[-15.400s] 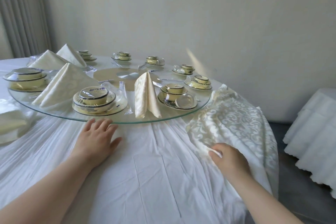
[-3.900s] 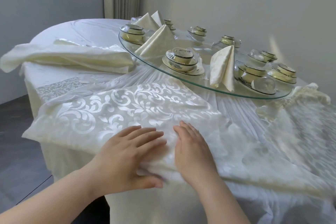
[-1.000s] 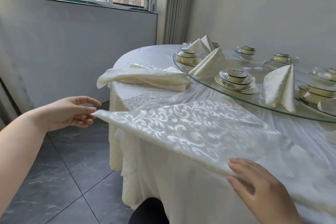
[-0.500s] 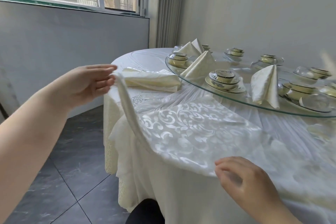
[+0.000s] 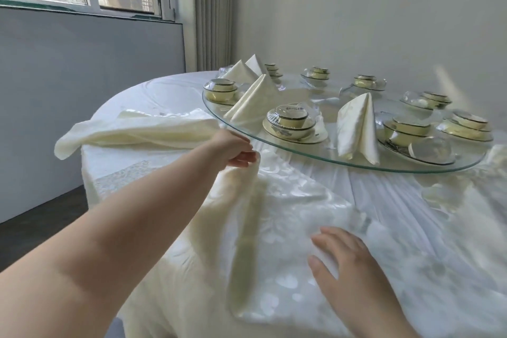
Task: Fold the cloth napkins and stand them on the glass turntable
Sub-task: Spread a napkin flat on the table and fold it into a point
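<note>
Left grip (image 5: 234, 147) pinches a corner of the napkin (image 5: 288, 200) beside the glass turntable (image 5: 397, 169); spread right grip (image 5: 351, 269) presses it by the bench's (image 5: 153, 96) near edge.

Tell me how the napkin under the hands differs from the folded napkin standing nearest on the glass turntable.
The worked napkin lies spread on the table, mid-fold; the standing napkin is folded into an upright peak on the glass turntable. The left hand pinches the worked napkin's corner and the right hand presses it; nothing touches the standing napkin. Both are pale cream cloth.
</note>
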A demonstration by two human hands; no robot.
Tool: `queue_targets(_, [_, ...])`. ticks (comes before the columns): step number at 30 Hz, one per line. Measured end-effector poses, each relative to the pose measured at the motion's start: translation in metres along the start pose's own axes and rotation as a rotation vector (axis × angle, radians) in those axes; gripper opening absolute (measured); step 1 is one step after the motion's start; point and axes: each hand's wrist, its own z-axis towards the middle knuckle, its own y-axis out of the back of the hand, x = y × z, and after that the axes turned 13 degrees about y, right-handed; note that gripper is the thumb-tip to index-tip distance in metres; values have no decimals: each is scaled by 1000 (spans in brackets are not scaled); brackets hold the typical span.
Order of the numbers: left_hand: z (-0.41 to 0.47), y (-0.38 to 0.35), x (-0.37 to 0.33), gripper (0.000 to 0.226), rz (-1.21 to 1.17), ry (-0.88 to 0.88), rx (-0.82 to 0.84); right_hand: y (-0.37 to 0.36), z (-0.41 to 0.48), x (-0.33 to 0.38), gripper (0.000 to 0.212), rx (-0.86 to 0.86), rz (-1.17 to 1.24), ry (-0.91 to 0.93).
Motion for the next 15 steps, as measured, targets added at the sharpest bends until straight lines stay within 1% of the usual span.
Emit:
queue_targets(1, [8,-6,0,21,14,9,-13,-2,1,0,64,-34,2,26])
queue_targets(2, [16,-12,-2,21,32,17,-25,-4,4,1,65,-19,-31,42])
queue_targets(4, [30,-22,-3,22,71,43,-61,-10,5,-4,44,-93,-59,60])
queue_targets(6, [41,-29,-3,22,109,80,-110,-15,5,-6,31,-175,-79,85])
queue_targets(8, [49,-33,-2,23,144,102,-151,-20,4,-10,28,-270,-86,117])
queue_targets(10, [52,-35,-1,23,149,98,-156,-24,5,-13,29,-339,-110,144])
queue_targets(15, [56,-36,-3,20,110,42,-131,-26,4,-16,29,-387,-146,158])
